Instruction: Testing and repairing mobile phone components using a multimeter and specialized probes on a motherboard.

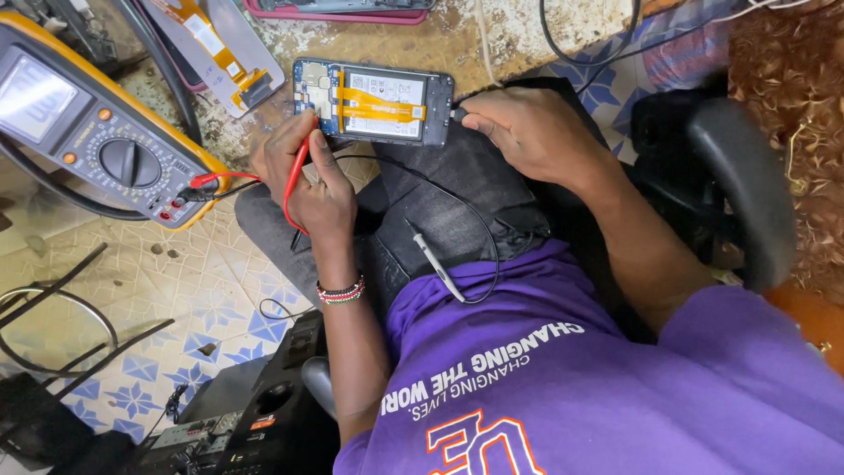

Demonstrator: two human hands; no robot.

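Purple cotton fills the nearest part of the view: the person's short-sleeved shirt (563,387), with dark grey trousers (457,202) beyond it across the lap. On those trousers, nearer than the opened phone, lies a loose grey-tipped test probe (431,255) whose thin black lead (488,255) loops back towards the shirt.

Just short of the phone's left end, the left hand (308,180) is closed around a slim red test probe (297,171), fingers curled tight about its shaft, a beaded red, white and black bracelet (341,291) on the wrist. The probe's tip meets the phone at its lower left corner (the exact contact spot is too small to make out). Its red lead (233,179) runs left of the phone to a yellow-cased multimeter (97,123) with a grey dial, lying on the patterned floor tiles (176,290).

At the phone's right end, the right hand (519,127) pinches a small black plug (458,113) between thumb and fingers, pressed against the phone's edge.

The opened smartphone (374,101), back cover off, showing a pale battery and orange flex ribbons, rests on the knee, lying crosswise between both hands. Beyond the phone's left end sits a separate grey display panel with an orange ribbon (215,44); right of the phone stands a black chair armrest (747,185).
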